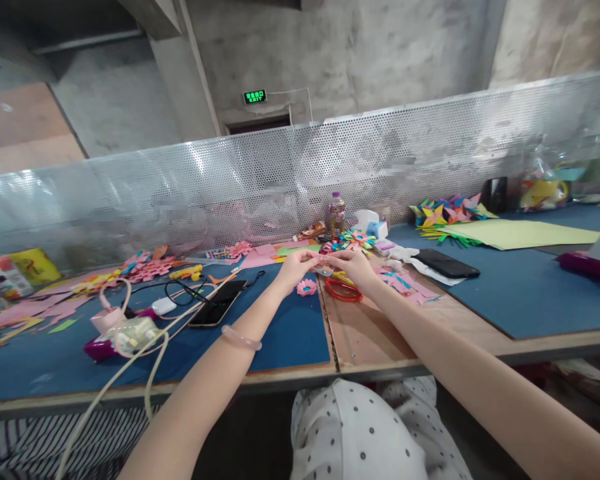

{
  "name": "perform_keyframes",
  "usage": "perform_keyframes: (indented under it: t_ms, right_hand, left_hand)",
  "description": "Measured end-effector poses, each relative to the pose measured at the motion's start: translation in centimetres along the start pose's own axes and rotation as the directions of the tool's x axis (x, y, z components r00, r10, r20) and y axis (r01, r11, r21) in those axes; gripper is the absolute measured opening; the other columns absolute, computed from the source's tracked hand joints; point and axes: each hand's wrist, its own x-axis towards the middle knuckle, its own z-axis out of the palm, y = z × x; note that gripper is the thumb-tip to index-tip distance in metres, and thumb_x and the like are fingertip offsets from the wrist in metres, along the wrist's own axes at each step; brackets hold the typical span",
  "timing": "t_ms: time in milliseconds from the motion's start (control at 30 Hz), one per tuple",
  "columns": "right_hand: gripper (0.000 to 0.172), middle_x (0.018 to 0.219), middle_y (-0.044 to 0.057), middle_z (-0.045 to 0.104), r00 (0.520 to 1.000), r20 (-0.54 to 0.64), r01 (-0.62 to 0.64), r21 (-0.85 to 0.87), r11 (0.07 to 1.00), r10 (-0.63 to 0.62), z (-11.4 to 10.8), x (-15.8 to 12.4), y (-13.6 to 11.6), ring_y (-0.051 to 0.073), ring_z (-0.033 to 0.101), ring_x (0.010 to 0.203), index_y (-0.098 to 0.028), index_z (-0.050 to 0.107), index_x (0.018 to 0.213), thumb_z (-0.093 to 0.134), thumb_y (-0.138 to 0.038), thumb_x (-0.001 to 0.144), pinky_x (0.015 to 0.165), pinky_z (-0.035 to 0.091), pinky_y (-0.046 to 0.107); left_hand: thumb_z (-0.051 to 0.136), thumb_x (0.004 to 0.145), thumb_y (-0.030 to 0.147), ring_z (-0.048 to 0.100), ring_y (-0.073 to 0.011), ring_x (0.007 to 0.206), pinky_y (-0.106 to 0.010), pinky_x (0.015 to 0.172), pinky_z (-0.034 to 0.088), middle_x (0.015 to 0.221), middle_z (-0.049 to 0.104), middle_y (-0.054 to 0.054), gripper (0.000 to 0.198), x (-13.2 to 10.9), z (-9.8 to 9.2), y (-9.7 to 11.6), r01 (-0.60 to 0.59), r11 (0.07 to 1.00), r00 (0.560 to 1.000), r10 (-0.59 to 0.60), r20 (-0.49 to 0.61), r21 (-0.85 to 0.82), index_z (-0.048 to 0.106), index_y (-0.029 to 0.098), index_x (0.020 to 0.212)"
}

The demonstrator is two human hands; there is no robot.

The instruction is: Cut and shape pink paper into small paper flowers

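Observation:
Both hands meet over the middle of the table, fingertips pinched together around a small pink piece (321, 257) that looks like paper. My left hand (296, 269) is closed on its left side, with a bracelet on that forearm. On the other side my right hand (354, 268) is also closed. A pink paper flower (307, 287) lies on the blue mat just below my left hand. Red-handled scissors (343, 291) rest beneath my right hand, partly covered by it. The fingers hide much of the held piece.
Left of the hands lie a phone (220, 303), cables and a purple power strip (99, 349). Behind stands a bottle (337, 215). Another phone (447, 263) and yellow-green sheets (515, 233) are on the right. A perforated metal screen (230, 180) runs behind.

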Motion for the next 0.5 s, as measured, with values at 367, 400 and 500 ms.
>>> perform_keyframes:
  t_ms: [367,400,500]
  right_hand:
    - [0.028,0.079,0.004,0.067,1.0,-0.004,-0.031,0.066,0.997,0.031,-0.04,0.1,0.06,0.013,0.057,0.067,-0.016,0.071,0.08,0.069,-0.039,0.064,0.061,0.045,0.023]
    - [0.028,0.08,0.004,0.067,0.999,0.0,-0.033,0.081,0.996,0.033,-0.04,0.14,0.11,0.013,0.057,0.068,-0.016,0.071,0.08,0.069,-0.039,0.064,0.061,0.046,0.023]
    - [0.027,0.082,0.004,0.066,0.999,0.014,-0.041,0.125,0.991,0.039,-0.02,0.22,0.27,0.012,0.057,0.07,-0.017,0.07,0.08,0.069,-0.039,0.064,0.061,0.046,0.022]
  left_hand:
    - [0.064,0.071,0.032,0.064,-0.019,0.078,-0.032,0.074,0.048,0.084,0.069,-0.01,0.025,0.11,-0.05,-0.03,0.039,0.997,0.998,-0.042,-0.04,-0.065,0.066,0.011,0.084]
    - [0.064,0.071,0.032,0.064,-0.0189,0.078,-0.032,0.074,0.048,0.084,0.069,-0.01,0.025,0.16,-0.08,-0.14,0.032,0.997,0.999,-0.035,-0.039,-0.074,0.065,0.011,0.084]
    - [0.065,0.07,0.032,0.064,-0.0188,0.078,-0.033,0.075,0.048,0.083,0.069,-0.009,0.023,0.26,-0.16,-0.37,0.005,0.996,0.999,-0.009,-0.046,-0.091,0.065,0.011,0.082]
